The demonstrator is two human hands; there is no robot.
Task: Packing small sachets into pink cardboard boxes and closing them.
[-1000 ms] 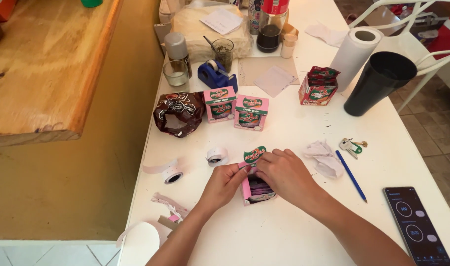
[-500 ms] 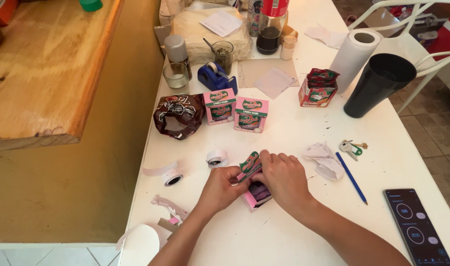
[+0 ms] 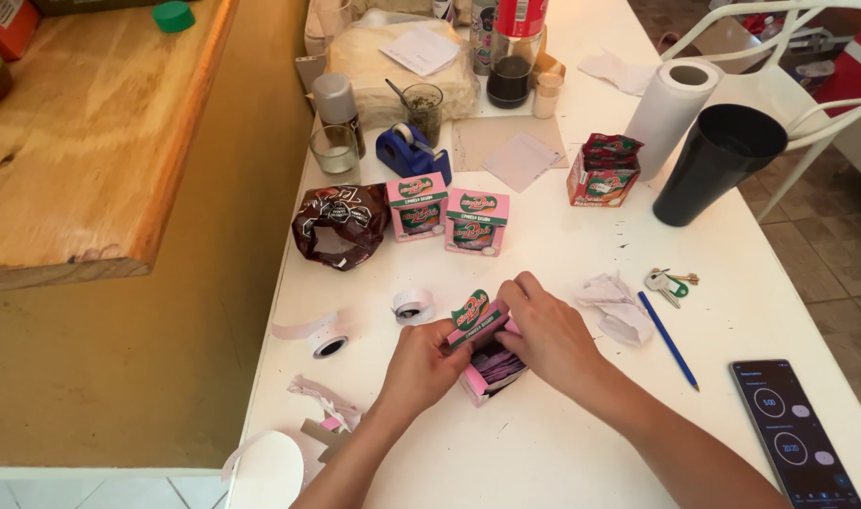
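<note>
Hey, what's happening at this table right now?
A person is working on a small pink box on a white table. The left hand steadies it while the right hand presses at its flap. Two matching pink boxes stand upright further back, beside a dark crumpled bag and a blue tape dispenser.

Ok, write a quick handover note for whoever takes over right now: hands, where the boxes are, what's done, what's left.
Left hand and right hand: both grip the small pink box at the table's near middle, its flap up, dark packets showing.
Done: two closed pink boxes stand side by side farther back.
Left: this box is open; a red box by the paper roll is open-topped too.
</note>
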